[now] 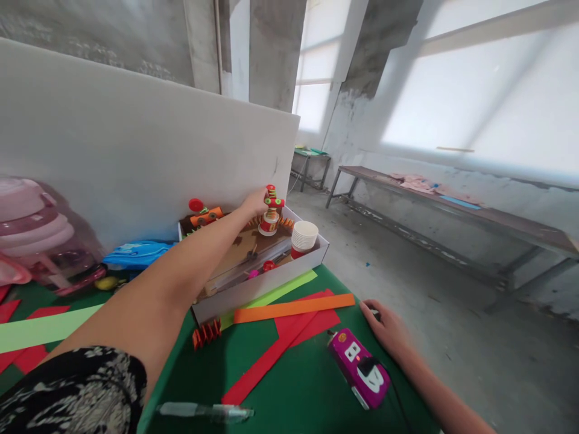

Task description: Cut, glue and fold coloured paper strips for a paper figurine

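Gripping the toy [274, 203] in the left hand [257, 202], well beyond the half-curled right hand [380, 323]; cannot tell the latter's hold.

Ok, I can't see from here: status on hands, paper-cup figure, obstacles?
Left hand at paper-cup figure, grip unclear. Figure upright, box's far side. Right hand at table edge. Nearest clutter: stacked paper cups.

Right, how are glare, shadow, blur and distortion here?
Head view: upper-right windows wash out nearly white; a soft shadow falls on the board beside the pink bottle. Head view, bottom: the pen looks smeared; wide-angle stretch enlarges the left arm. Head view, centre: the toy in the left hand shows soft detail.
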A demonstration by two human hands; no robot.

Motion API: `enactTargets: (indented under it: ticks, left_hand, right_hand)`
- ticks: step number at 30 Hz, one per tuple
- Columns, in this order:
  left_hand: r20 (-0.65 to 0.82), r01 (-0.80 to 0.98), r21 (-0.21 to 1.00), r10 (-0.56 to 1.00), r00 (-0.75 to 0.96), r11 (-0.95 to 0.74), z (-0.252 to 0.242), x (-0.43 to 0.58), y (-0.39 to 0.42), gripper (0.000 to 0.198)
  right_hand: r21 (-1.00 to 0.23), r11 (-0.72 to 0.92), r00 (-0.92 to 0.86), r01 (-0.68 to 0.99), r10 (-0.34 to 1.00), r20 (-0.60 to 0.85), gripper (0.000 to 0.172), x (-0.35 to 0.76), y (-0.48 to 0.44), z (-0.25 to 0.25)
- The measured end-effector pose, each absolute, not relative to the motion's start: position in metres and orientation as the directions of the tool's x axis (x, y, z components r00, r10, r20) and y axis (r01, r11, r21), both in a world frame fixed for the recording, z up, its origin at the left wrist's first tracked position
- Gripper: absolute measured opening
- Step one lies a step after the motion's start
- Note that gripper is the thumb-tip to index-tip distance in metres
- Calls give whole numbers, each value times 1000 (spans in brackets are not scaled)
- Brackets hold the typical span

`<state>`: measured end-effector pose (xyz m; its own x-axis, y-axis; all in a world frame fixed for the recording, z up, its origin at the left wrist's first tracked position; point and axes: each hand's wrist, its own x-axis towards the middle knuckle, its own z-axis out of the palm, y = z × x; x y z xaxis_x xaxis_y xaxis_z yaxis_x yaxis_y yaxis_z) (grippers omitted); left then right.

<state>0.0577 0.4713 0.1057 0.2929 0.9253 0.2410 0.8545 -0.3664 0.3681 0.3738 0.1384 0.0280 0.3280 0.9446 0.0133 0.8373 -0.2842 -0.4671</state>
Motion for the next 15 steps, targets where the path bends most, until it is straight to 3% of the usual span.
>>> enactTargets:
  ticks: [7,15]
  left_hand:
    - [296,814,465,928,227,-348,126,34,447,36]
    - [279,828,492,950,142,-268,129,21,394,35]
  right_hand:
    - [-474,-277,331,836,943,34,47,371,134,36]
    - [-278,-288,302,916,953,7,38,363,137,35]
